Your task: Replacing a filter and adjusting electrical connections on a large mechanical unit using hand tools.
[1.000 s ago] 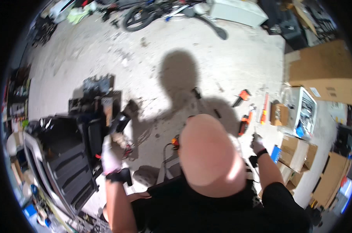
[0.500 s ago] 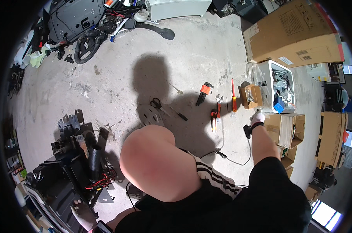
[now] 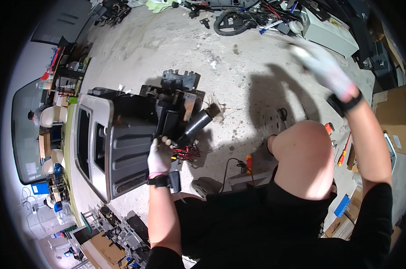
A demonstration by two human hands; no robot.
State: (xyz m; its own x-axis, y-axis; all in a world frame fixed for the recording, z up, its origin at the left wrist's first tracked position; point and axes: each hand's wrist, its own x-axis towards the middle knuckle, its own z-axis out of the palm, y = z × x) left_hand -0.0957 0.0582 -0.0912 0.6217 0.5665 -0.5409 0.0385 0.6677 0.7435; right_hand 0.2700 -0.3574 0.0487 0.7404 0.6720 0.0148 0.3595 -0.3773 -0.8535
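My left hand [image 3: 160, 157], in a whitish glove, has its fingers curled over the edge of a black metal assembly [image 3: 169, 119]. A black cylinder [image 3: 197, 127] sticks out from the assembly toward the right, with red wires [image 3: 188, 153] below it. Under and left of it lies a large dark ribbed plastic panel [image 3: 130, 150] with a light grey frame. My right hand [image 3: 324, 67], gloved too, is raised over the floor at the upper right. Motion smears its fingers, so whether they hold anything cannot be seen.
Scissors [image 3: 282, 114] lie beyond my bent knee, and a red-and-yellow screwdriver [image 3: 343, 152] lies beside my right arm. A corrugated black hose [image 3: 229, 24] and a pale metal box [image 3: 330, 36] are at the far side. Cardboard boxes [image 3: 393, 105] line the right.
The view has swung left. My right hand has left the boxes and tools at the right and is now raised at the upper right. My left hand is now on the assembly near the wires.
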